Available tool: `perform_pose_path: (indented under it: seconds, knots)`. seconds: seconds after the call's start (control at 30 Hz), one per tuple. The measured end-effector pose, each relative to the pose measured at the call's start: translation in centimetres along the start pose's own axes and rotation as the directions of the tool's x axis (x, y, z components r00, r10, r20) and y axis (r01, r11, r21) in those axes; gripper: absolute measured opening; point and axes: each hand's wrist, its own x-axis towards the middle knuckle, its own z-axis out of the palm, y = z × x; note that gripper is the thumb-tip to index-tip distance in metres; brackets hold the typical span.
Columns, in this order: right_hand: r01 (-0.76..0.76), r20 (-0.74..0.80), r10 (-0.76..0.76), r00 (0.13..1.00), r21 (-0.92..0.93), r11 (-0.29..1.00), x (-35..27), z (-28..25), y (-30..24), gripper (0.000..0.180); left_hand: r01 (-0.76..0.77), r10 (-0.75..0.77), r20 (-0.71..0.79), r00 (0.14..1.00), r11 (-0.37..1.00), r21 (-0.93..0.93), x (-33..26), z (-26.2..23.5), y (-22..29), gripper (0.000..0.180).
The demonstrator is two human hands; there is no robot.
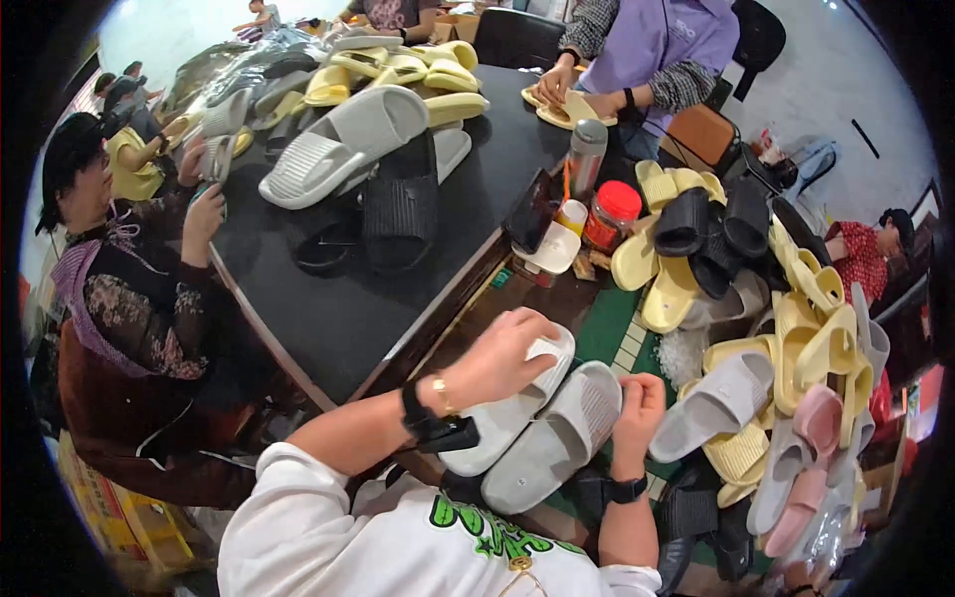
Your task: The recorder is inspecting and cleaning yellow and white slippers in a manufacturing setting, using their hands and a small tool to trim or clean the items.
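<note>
A pair of light grey slippers lies side by side in front of me, a left slipper [482, 438] and a right slipper [542, 463], both with ribbed straps. Over the left slipper's strap sits my left hand [502, 358], fingers bent and drawn together. Whatever its fingertips hold, if anything, is too small to make out. My right hand [640, 413] is beside the right slipper's strap, thumb and fingers pinched together. What lies in that pinch cannot be made out either.
Loose yellow, grey, black and pink slippers [796, 348] are heaped at my right. A red-lidded jar [612, 214], a steel flask [587, 154] and a phone [532, 209] stand ahead. More slippers lie on the black table [298, 318]; co-workers [662, 60] handle slippers around it.
</note>
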Motion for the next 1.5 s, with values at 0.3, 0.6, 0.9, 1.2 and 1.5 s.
perform_pose_path:
  seconds: [0.3,0.6,0.9,1.2,1.5]
  knots:
    - [0.47,-0.236,-0.58,0.78,-0.392,0.791,0.1,-11.6,-13.3,0.013,0.23,0.03,-0.461,0.887,0.838,0.495,1.5,-21.9,-0.5,0.048]
    - [0.066,0.568,0.302,0.766,-0.536,0.842,-4.1,-4.5,-12.0,0.033,0.709,-0.455,-0.545,0.704,0.406,0.577,1.2,-33.4,-10.6,0.053]
    - [-0.014,0.344,0.383,0.857,-0.728,0.685,-5.7,3.0,-5.0,0.061,0.01,0.044,-0.209,0.977,0.968,0.25,-1.6,-34.2,-9.0,0.053]
    - [-0.007,0.288,0.28,0.916,-0.686,0.727,-3.2,6.9,-2.8,0.048,-0.192,0.324,-0.214,0.922,0.859,0.475,-4.1,-24.9,1.9,0.049]
    - [-0.027,0.155,0.185,0.97,-0.691,0.722,-0.2,2.6,-7.0,0.038,-0.093,0.076,-0.18,0.981,0.992,-0.089,-5.2,-20.7,4.7,0.035]
